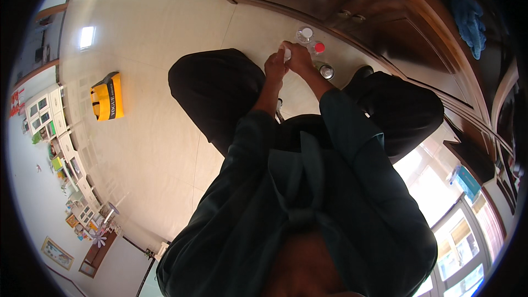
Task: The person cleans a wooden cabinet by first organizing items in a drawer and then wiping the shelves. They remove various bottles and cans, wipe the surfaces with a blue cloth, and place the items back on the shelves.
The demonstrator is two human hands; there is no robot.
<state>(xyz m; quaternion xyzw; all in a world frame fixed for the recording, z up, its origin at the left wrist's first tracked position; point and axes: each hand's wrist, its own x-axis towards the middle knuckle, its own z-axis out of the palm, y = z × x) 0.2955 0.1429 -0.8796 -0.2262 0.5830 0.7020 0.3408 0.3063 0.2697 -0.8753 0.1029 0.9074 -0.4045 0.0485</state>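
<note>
Low between my knees, my left hand (275,66) and my right hand (298,57) meet around a small whitish object (287,54), perhaps a bottle or its cap; the fingers hide most of it. Just beyond my right hand, a clear plastic bottle with a white cap (306,34) stands on the tiled floor. Close beside it is a clear bottle with a red cap (319,47). A metal can (326,71) stands nearer to my right forearm.
A dark wooden cabinet (371,20) runs along the upper right, with a blue cloth or glove (468,20) on it. A yellow and black bag (108,97) lies on the floor at the left. My bent legs frame the bottles and can.
</note>
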